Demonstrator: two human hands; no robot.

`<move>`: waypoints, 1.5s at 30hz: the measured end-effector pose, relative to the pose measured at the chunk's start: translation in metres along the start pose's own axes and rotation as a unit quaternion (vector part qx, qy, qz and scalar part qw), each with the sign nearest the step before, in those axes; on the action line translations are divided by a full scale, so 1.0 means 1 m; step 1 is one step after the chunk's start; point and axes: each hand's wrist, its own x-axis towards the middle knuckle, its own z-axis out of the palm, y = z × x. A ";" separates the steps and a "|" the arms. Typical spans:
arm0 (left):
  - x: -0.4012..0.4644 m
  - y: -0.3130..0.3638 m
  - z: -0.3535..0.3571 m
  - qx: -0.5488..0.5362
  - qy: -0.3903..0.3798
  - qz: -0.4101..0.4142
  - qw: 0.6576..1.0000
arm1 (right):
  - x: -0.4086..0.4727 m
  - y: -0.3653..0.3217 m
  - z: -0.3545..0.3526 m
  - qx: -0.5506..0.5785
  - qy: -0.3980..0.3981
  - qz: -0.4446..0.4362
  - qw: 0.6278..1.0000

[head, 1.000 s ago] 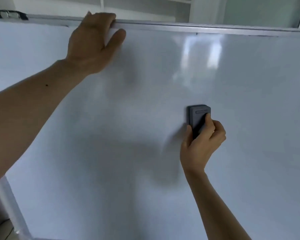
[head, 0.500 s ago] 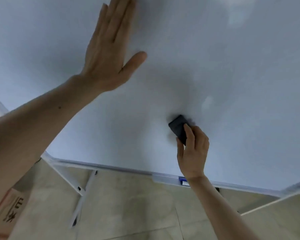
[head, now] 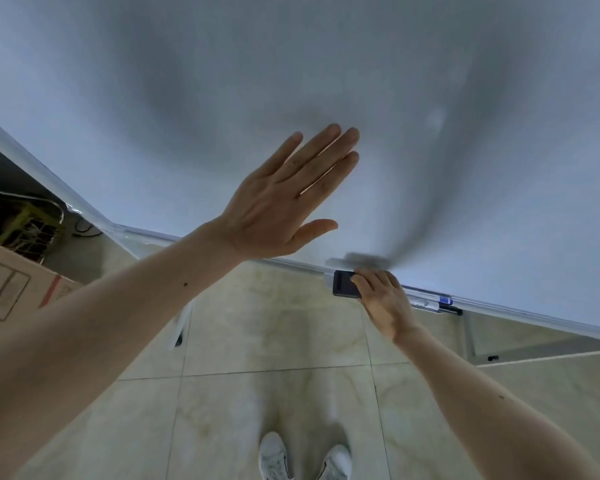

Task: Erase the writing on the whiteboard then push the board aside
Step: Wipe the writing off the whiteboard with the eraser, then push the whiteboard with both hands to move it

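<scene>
The whiteboard (head: 465, 98) fills the upper part of the head view, and no writing shows on its surface. My left hand (head: 284, 199) is flat with fingers spread, palm toward the lower part of the board. My right hand (head: 383, 299) grips the dark grey eraser (head: 343, 284) at the board's bottom rail (head: 534, 315), right at the marker ledge. Shadows of my head and arms fall across the board.
Markers (head: 433, 303) lie on the ledge to the right of the eraser. A cardboard box (head: 11, 282) sits at the left, with a wire rack (head: 32, 220) behind it. The board's stand legs (head: 182, 323) rest on the tiled floor. My white shoes (head: 303, 459) are below.
My right hand has brought the eraser down from mid-board to the bottom ledge. My left hand left the top edge and dropped to the lower board. The view tilted down to the floor.
</scene>
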 end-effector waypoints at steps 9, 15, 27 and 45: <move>-0.012 0.012 0.030 0.021 -0.037 0.023 0.999 | 0.000 0.013 0.031 -0.009 -0.052 0.004 0.999; -0.011 0.013 0.028 0.027 -0.054 0.015 0.998 | -0.001 0.013 0.029 -0.020 -0.021 0.010 1.000; 0.024 -0.012 -0.052 0.070 -0.003 0.034 0.997 | -0.017 0.031 -0.117 -0.022 0.193 -0.109 0.975; 0.194 0.029 -0.177 0.091 0.137 0.177 0.970 | -0.095 0.119 -0.415 -0.256 0.373 0.091 0.887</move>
